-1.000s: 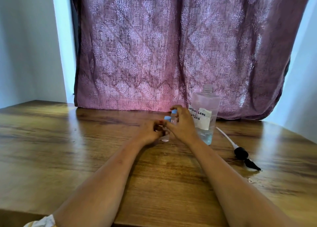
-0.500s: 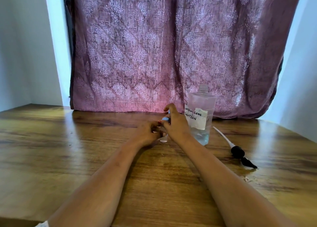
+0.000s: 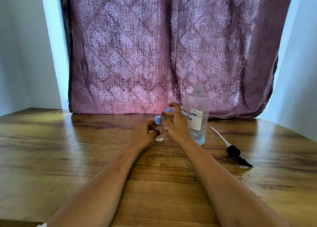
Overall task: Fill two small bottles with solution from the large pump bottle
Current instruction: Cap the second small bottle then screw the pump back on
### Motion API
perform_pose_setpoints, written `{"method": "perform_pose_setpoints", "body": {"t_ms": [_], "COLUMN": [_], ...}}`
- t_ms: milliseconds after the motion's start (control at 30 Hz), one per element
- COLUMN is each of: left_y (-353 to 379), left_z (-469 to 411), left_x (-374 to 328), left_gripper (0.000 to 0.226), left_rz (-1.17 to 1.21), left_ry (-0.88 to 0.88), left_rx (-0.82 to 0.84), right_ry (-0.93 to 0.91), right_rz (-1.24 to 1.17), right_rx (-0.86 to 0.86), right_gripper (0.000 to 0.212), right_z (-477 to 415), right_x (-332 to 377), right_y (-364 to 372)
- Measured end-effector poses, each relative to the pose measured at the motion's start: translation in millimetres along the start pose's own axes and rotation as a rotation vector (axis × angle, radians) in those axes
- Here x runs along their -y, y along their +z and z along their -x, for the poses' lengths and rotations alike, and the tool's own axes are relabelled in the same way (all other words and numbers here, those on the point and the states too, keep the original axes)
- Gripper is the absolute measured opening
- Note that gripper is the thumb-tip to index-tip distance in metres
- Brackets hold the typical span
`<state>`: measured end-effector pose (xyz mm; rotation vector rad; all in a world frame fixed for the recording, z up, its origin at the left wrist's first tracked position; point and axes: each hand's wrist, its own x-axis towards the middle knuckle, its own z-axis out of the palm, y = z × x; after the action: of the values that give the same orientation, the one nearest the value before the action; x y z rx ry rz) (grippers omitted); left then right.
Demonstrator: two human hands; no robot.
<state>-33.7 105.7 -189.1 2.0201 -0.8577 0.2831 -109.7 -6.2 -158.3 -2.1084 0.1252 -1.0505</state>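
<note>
Since the earlier frame, the right hand (image 3: 175, 124) had been opened, its fingers spread apart above the farther small bottle (image 3: 168, 110), while the left hand (image 3: 143, 134) was kept clamped round the nearer small bottle (image 3: 158, 122).

From the head view, both small bottles were seen standing upright on the table (image 3: 51, 149), each with its blue cap on, just left of the large bottle (image 3: 197, 113). That bottle had been left open, a little clear liquid at its bottom, and its pump (image 3: 235, 153) lay on the table to the right, beside a few wet drops (image 3: 243, 176). Filling was judged done or nearly so, since both caps were fitted; how full the small bottles were could not be told, as they were largely hidden by the hands. What seemed left was tightening the caps and refitting the pump.
</note>
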Motion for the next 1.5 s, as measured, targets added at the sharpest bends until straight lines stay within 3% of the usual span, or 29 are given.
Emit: {"method": "perform_pose_setpoints", "body": {"t_ms": [133,333,767,900,1033,1200,1300,1400,1500], "left_y": [-6,-13,22,26,20,2,-4,-2,17], "left_z": [-6,-31,-75,-75,-75,-63,-46,-28,-14], "left_x": [5,15,24,23,17,-1,-18,-39,-61], "left_gripper": [0.03,0.04,0.049,0.05,0.063,0.057,0.05,0.04,0.034], "left_rz": [0.116,0.07,0.051,0.093,0.113,0.352,0.436,0.518,0.554], "left_ry": [-0.124,-0.234,-0.34,-0.358,-0.396,-0.493,-0.477,-0.412,-0.376], "left_rx": [-0.132,-0.034,-0.087,-0.12,-0.087,-0.193,-0.178,-0.122,-0.051], "right_ry": [0.073,0.145,0.131,0.064,-0.037,-0.201,-0.226,-0.172,-0.086], "right_rz": [0.035,0.133,0.189,0.264,0.256,0.296,0.234,0.029,0.009], "right_rx": [-0.032,0.136,0.191,0.232,0.157,0.161,0.068,-0.214,-0.486], "right_gripper": [0.029,0.034,0.039,0.04,0.033,0.022,0.011,0.006,0.007], "right_z": [-2,0,-3,-1,0,2,1,2,11], "right_x": [-10,-14,-26,-28,-19,-2,9,25,23], "right_y": [-3,2,7,15,9,-11,-35,-74,-121]}}
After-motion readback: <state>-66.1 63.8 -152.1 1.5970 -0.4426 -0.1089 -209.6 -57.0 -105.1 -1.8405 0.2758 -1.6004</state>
